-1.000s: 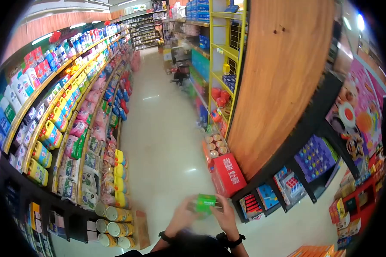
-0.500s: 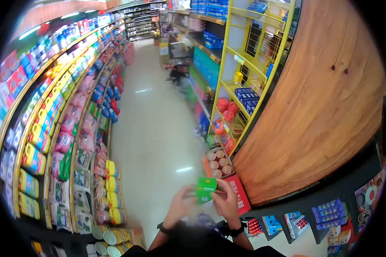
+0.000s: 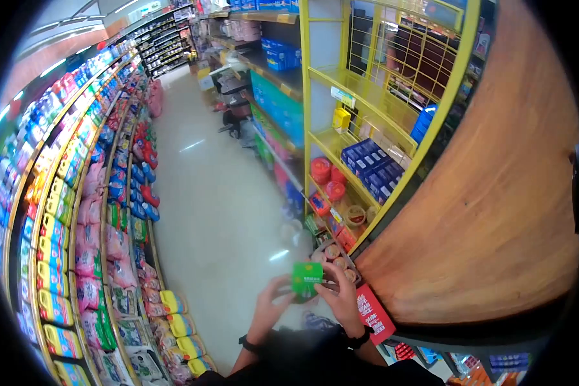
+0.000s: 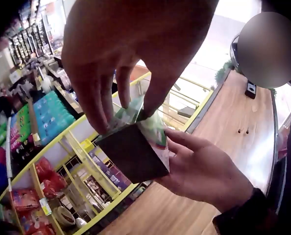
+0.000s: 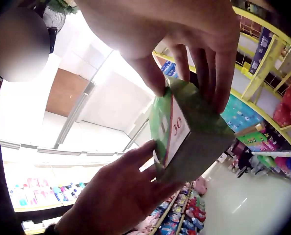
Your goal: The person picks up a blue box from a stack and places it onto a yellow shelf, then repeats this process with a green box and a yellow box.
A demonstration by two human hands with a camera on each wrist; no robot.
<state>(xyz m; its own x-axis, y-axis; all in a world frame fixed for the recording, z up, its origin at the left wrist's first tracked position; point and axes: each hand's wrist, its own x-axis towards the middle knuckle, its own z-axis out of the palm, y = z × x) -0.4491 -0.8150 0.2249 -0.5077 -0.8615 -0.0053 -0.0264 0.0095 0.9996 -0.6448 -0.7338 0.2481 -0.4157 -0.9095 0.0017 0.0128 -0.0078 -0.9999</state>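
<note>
A small green carton (image 3: pixel 307 278) with pale print is held up in front of the body, between both hands. My left hand (image 3: pixel 271 302) grips its left side with curled fingers and thumb. From the right, my right hand (image 3: pixel 341 297) holds the opposite side. Close up in the right wrist view, the carton (image 5: pixel 177 129) shows a white panel with a red "30". In the left wrist view, a dark, shaded face of the carton (image 4: pixel 135 152) points toward the camera, with fingertips of both hands on its edges.
Long shelves (image 3: pixel 77 257) of bottles and bags line the aisle's left side. A yellow rack (image 3: pixel 379 103) stands ahead on the right, beside a wooden panel (image 3: pixel 469 257). A red box (image 3: pixel 374 315) sits on the floor (image 3: pixel 219 212) near the right hand.
The view has moved forward along the aisle, so the yellow rack looms larger and the red box has slid lower right. Both hands keep hold of the carton.
</note>
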